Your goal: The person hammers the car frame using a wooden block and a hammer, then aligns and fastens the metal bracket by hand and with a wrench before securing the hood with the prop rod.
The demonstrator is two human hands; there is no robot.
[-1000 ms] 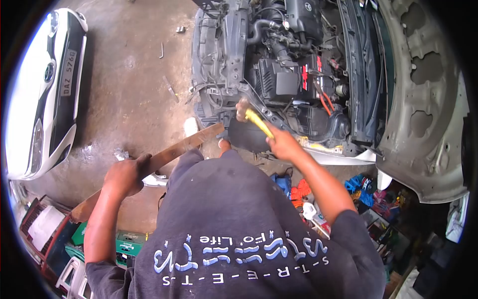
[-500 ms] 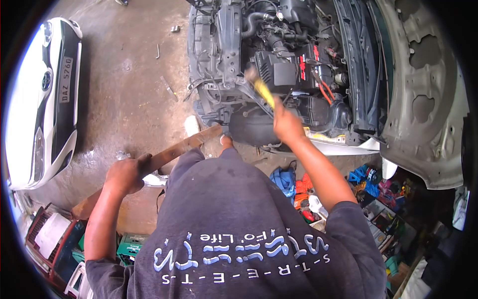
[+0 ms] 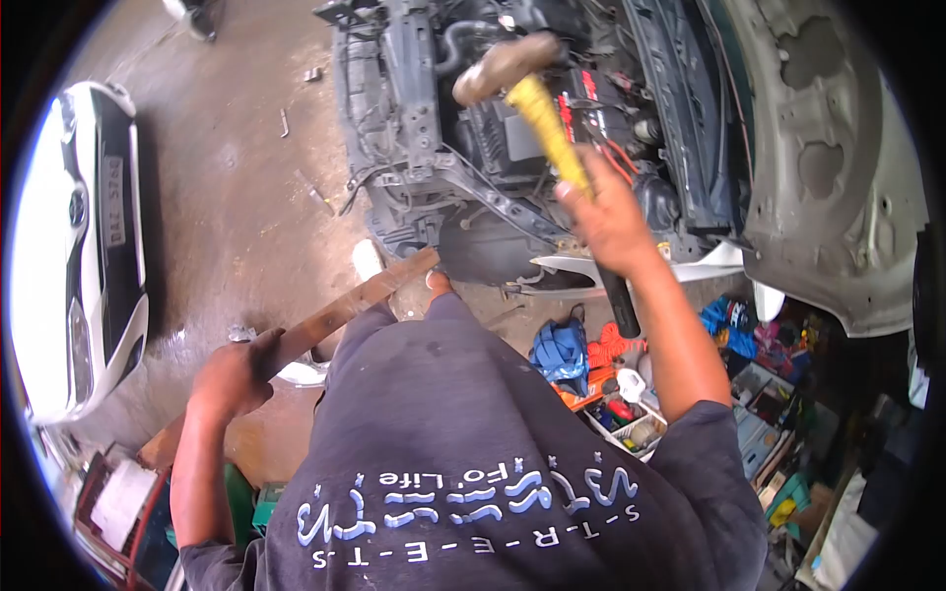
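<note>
My right hand (image 3: 616, 212) is wrapped round the handle of a hammer (image 3: 537, 108), raised in front of the engine bay. Its brown head is blurred by motion; the handle is yellow near the head and black at the butt. My left hand (image 3: 235, 377) grips a long, flat wooden plank (image 3: 340, 310), its fingers closed over the near part. The plank slants from the lower left up to a free end beside the car's front wheel area. Whether that end touches anything, I cannot tell.
The opened car front (image 3: 493, 138) shows a battery, hoses and a loose-looking white fender edge (image 3: 591, 276). Its hood (image 3: 838, 177) stands on the right. A white car (image 3: 84, 246) is parked left. Toolboxes and a blue bag (image 3: 562, 353) lie lower right.
The hammer has come up and nearer, its head and black handle end now showing. My left hand and the plank have barely shifted. The whole view has tilted slightly.
</note>
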